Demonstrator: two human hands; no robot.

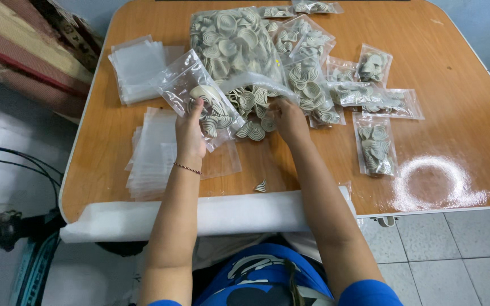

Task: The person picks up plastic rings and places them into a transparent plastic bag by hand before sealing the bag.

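head view: my left hand (191, 133) pinches a small clear bag (195, 93) half full of spiral-patterned pieces. at three o'clock of it my right hand (288, 120) presses together on loose spiral pieces (250, 107) spilling from the big bag (235, 42) on the bench (455, 68).

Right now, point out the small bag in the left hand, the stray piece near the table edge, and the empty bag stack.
small bag (184, 79), head view, clear upper part.
stray piece (261, 186), head view, its middle.
empty bag stack (135, 65), head view, top sheet.
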